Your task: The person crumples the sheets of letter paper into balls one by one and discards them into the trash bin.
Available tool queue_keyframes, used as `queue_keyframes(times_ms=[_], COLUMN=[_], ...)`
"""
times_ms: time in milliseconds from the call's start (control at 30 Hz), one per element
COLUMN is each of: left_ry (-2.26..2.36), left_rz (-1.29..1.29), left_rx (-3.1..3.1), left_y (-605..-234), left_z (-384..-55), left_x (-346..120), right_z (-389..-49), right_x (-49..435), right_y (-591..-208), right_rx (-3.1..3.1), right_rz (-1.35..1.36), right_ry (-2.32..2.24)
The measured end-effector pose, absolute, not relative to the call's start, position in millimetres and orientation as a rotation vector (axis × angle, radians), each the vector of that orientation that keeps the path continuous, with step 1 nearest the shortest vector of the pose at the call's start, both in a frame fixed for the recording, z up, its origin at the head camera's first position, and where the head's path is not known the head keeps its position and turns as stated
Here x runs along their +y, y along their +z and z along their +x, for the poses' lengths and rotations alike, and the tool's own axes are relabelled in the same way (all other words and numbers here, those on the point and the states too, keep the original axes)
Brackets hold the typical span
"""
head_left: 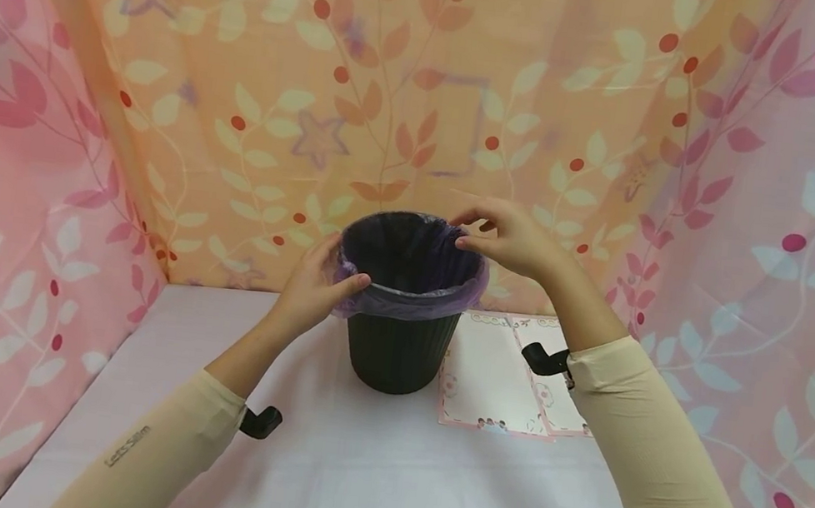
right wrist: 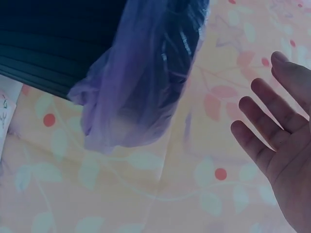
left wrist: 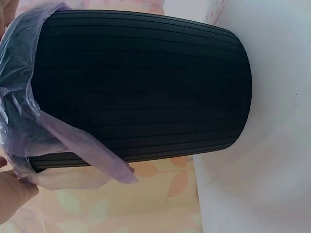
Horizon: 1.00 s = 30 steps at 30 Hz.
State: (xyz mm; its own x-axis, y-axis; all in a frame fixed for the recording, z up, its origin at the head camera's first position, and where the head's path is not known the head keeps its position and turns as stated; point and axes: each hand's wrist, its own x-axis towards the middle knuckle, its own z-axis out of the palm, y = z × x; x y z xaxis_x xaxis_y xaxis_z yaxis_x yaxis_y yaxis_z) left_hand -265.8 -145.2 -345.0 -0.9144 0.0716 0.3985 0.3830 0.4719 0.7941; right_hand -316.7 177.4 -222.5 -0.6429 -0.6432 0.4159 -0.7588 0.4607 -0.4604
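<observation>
A black trash can (head_left: pixel 399 358) with fine ribs stands upright on the table. A thin purple trash bag (head_left: pixel 419 310) lines it and folds down over the rim; in the left wrist view a loose flap of the bag (left wrist: pixel 85 145) hangs along the ribbed side. My left hand (head_left: pixel 309 289) holds the rim at the left, its thumb over the front edge and its fingers round the outside. Above the right of the rim is my right hand (head_left: pixel 515 237), its fingers loosely bent. The right wrist view shows that hand (right wrist: pixel 286 138) apart from the bag, holding nothing.
White sheets with pink decorated borders (head_left: pixel 495 373) lie flat on the table right of the can. A pale cloth (head_left: pixel 368 467) covers the table. Patterned curtains (head_left: pixel 397 77) enclose the back and both sides.
</observation>
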Motion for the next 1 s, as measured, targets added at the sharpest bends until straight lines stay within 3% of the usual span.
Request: queue_keyframes(times_ms=[633,1000], left_ry=[-1.302,-1.361], left_rz=[-0.434,-0.608], left_rx=[-2.276,-2.148], left_y=[-361.7,-378.8], left_z=[-216.8,-180.3], left_x=[-149.0,-125.7], right_z=[-309.6,-300.0], right_x=[225.7,249.3], right_y=[-260.0,-284.0], right_rx=[-2.475,-2.538], right_rz=[1.153,1.003], right_ry=[0.914,0.949])
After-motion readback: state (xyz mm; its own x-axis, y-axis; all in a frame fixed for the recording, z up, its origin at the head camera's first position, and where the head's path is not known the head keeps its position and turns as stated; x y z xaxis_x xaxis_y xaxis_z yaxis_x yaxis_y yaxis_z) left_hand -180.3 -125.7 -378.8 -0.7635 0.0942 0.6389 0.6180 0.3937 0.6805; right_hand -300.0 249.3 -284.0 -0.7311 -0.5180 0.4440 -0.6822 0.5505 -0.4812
